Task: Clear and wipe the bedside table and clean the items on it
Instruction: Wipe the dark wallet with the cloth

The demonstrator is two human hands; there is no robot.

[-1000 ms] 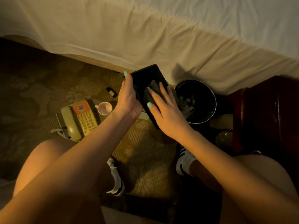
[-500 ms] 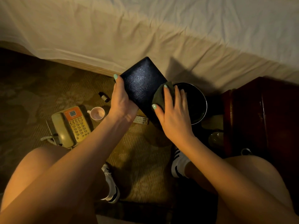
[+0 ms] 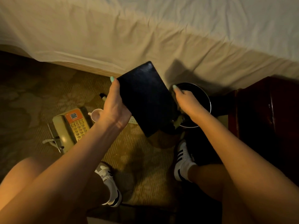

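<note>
Carpet [image 3: 142,159] between the feet lies open; phone [image 3: 71,126] and possibly a cup [image 3: 96,115] crowd left.

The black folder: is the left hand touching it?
Touching. The head view shows the left hand gripping the black folder by its left edge, thumb along the edge, holding it tilted above the carpet.

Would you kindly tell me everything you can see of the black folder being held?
The folder is a flat black rectangle with rounded corners and a faintly grained, leather-like cover that catches a dull sheen near its top. It is closed, held tilted in the air above the carpet, its far corner towards the bed. The left hand grips its left edge, and the right hand presses a dark cloth to its right edge, over the bin.
</note>
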